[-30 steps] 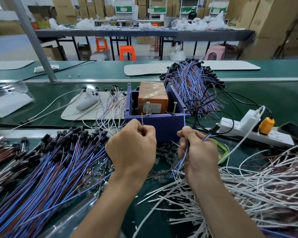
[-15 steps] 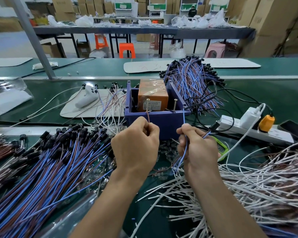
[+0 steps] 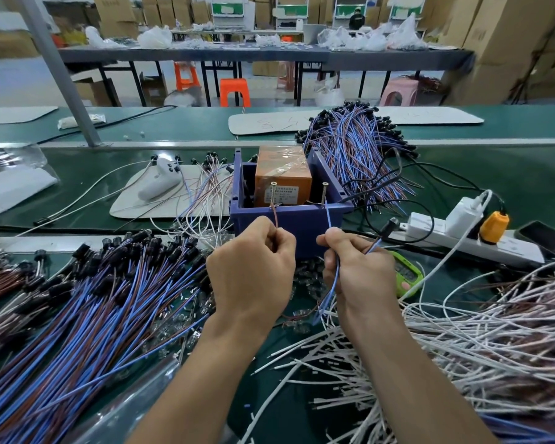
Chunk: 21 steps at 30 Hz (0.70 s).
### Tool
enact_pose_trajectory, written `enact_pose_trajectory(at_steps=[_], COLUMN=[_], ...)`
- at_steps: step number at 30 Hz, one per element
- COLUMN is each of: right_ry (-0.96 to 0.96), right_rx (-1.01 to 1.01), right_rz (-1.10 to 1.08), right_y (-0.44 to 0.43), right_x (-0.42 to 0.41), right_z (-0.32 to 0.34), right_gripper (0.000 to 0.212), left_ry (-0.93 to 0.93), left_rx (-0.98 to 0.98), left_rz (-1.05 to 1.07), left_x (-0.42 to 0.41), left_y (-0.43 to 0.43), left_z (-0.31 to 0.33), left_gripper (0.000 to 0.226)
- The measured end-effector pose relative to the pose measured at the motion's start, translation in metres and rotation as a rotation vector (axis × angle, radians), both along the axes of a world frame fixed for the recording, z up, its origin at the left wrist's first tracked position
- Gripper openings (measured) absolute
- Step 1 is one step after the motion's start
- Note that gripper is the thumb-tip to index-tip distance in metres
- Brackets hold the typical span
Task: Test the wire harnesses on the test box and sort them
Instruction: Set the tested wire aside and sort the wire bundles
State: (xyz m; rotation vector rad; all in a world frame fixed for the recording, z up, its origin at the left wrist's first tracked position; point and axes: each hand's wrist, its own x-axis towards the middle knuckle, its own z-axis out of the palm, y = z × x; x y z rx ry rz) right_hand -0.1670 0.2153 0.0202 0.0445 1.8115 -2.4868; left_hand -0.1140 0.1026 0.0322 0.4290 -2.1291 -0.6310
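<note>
Left hand [image 3: 250, 270] and right hand [image 3: 356, 270] hold harness wires [image 3: 275, 217] upright at test box [image 3: 302, 230].

Green counter [image 3: 510, 174] carries a blue test box [image 3: 302, 224] at ctr, w/ a white mat [image 3: 135, 206] just left of it and a heap of blue/brown wire harnesses [image 3: 356, 152] behind it toward the far edge. Near-left corner: a bigger harness pile [image 3: 87, 315], black-capped; near-right corner: a tangle of white wires [image 3: 494, 334]. By the right edge lie a white power strip [image 3: 507, 248] and a dark phone [image 3: 548, 240], w/ a green meter [image 3: 406, 272] btwn strip and white wires.
</note>
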Motion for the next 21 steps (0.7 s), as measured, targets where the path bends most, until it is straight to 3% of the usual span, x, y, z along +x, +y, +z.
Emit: enact_pose_trajectory(at_steps=[5,10,13,17,21], right_ry=[0.028,-0.01,0.043,0.097,0.083], right_rx=[0.02,-0.132,-0.124,-0.124,-0.116], right_rz=[0.032,-0.056,0.01,0.165,0.22], right_y=[0.001,0.005,0.003,0.001,0.005], right_x=[0.002,0.009,0.015,0.018,0.017], right_z=[0.0,0.004,0.008,0.013,0.021], right_gripper=[0.029,0.034,0.036,0.041,0.038], left_ry=[-0.002,0.034,0.046,0.003,-0.09], left_rx=[0.003,0.068,0.13,0.522,0.873], left_rz=[0.008,0.027,-0.019,-0.366,-0.565], left_x=[-0.001,0.001,0.0,0.001,-0.001], left_y=[0.0,0.002,0.006,0.013,0.006], left_z=[-0.001,0.001,0.004,0.014,0.021], left_gripper=[0.029,0.029,0.027,0.016,0.009])
